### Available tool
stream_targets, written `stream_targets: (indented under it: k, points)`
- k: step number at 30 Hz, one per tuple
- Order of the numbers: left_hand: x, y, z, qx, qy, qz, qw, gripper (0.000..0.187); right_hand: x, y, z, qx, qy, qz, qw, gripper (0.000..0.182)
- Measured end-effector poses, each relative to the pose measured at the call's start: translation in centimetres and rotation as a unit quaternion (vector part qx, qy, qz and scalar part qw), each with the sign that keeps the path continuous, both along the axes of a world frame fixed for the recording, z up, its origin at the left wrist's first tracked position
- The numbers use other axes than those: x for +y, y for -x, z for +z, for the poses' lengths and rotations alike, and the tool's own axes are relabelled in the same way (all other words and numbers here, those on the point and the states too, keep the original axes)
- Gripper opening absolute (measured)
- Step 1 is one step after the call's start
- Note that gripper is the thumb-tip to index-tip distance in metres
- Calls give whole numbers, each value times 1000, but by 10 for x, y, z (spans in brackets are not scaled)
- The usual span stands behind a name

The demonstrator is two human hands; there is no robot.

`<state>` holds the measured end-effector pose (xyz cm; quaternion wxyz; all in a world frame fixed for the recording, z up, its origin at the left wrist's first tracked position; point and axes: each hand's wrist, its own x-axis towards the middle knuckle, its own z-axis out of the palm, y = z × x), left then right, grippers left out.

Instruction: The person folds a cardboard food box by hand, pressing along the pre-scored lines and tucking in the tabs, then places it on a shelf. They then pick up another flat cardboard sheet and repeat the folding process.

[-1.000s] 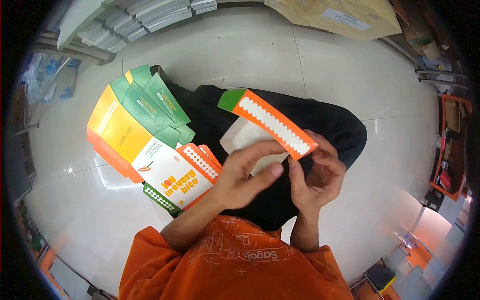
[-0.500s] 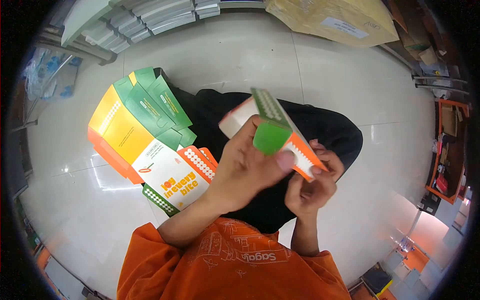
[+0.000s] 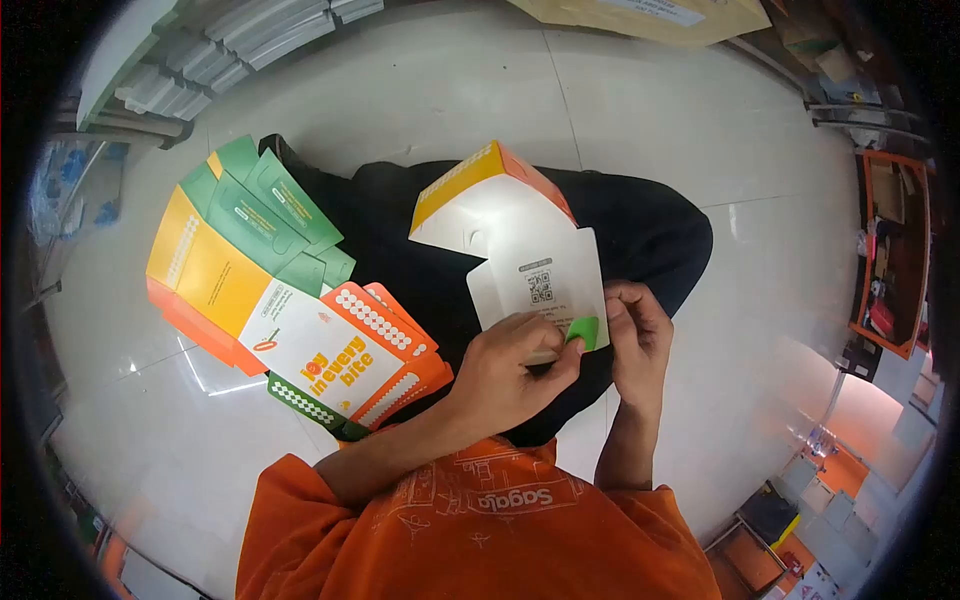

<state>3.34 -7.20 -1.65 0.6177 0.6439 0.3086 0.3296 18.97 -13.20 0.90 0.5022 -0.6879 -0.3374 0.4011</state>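
Observation:
A partly folded carton rests over my lap, with a white panel bearing a QR code and yellow and orange panels at its far end. My left hand is closed on the carton's near edge, beside a small green flap. At the carton's right near corner, my right hand pinches the edge between thumb and fingers. To the left, flat printed cartons in green, yellow, white and orange lie overlapped on my leg, touched by neither hand.
Stacks of white sheets fill a shelf at the upper left. A large yellow-brown package lies at the top. An orange-framed shelf stands at the right, and a clear plastic bag is at the far left.
The carton has turned so its white QR-code panel faces up and its yellow and orange end points away. My left hand has moved down to the near edge; the view has shifted slightly.

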Motion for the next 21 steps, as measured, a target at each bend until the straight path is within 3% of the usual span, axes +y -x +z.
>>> stream_targets:
  k: [2, 4, 7, 13, 16, 19, 21]
  points:
    - [0, 0, 0, 17, -9, 17, 1000, 15, 1, 5, 2, 10, 6, 12, 1000, 10]
    - [-1, -1, 3, 0, 131, 14, 991, 18, 2, 15, 12, 63, 7, -13, 998, 8]
    - [-3, -1, -5, 17, 167, 20, 986, 18, -8, 8, 8, 17, 64, -35, 997, 10]
    - [-8, -4, -13, -2, 143, 40, 989, 16, -8, 12, 10, 125, 116, -48, 984, 13]
    - [-4, 3, -4, 15, 185, -9, 983, 15, -12, 15, 11, 132, 119, -43, 983, 11]
    - [-5, 7, -15, 6, 159, -30, 987, 19, -16, 21, 3, 59, 96, -23, 993, 11]
    - [-5, 6, -14, 9, 163, -30, 986, 21, -17, 24, -2, 79, 77, -29, 994, 11]
